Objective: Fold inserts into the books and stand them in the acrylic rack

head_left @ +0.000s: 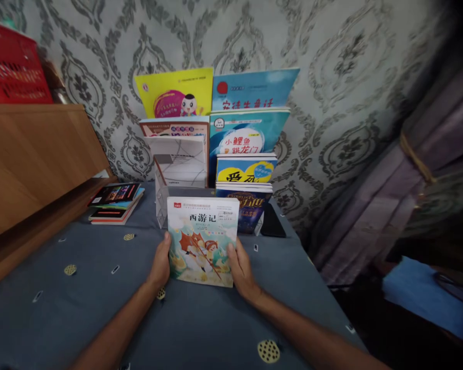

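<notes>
Between my two hands a picture-covered book (pixel 200 244) stands upright, its front cover with Chinese lettering facing me. My left hand (pixel 161 261) grips its left edge, the thumb on the side of the cover. On the right edge my right hand (pixel 244 268) is closed too, thumb on the front and fingers behind, out of sight. Just behind is a tiered book rack (pixel 161 198), partly hidden by the held book. It carries a yellow book (pixel 173 92), a blue book (pixel 254 90), a teal book (pixel 250 131) and a dark purple book (pixel 247 205), among several others.
A small stack of books (pixel 118 198) lies on the dark patterned cloth (pixel 100 303) to the left, beside a wooden cabinet (pixel 34 164) with a red box (pixel 13 67) on top. A dark flat object (pixel 273 223) lies right of the rack. A tied curtain (pixel 386 200) hangs at right.
</notes>
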The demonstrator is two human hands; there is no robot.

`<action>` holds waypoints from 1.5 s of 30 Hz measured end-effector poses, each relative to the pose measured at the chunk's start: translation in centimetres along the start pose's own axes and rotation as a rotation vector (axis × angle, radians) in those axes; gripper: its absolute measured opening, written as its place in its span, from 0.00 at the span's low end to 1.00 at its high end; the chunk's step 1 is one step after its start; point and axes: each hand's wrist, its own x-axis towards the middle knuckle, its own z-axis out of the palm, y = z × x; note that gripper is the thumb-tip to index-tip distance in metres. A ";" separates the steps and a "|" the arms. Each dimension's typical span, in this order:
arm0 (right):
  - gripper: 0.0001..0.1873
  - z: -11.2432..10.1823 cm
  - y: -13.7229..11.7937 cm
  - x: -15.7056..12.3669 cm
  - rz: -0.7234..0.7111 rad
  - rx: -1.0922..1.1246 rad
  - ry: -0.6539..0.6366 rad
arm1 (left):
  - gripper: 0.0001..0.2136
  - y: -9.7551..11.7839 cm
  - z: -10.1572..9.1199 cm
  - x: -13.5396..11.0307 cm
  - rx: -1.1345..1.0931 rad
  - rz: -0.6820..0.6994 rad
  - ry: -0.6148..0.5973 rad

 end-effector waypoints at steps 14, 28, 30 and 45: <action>0.26 -1.0 -2.1 -0.1 -0.027 -0.194 -0.084 | 0.26 1.8 -0.2 -1.1 0.150 0.058 -0.015; 0.18 -4.2 -5.0 -0.3 -0.140 -0.354 -0.238 | 0.22 5.6 -3.0 -3.7 0.862 0.210 -0.163; 0.21 -4.3 -4.7 -0.4 -0.151 -0.354 -0.228 | 0.20 5.9 -3.2 -4.0 0.926 0.241 -0.130; 0.16 -2.1 -8.0 2.9 -0.280 -0.420 -0.382 | 0.17 9.3 -3.6 -3.9 0.833 0.326 0.005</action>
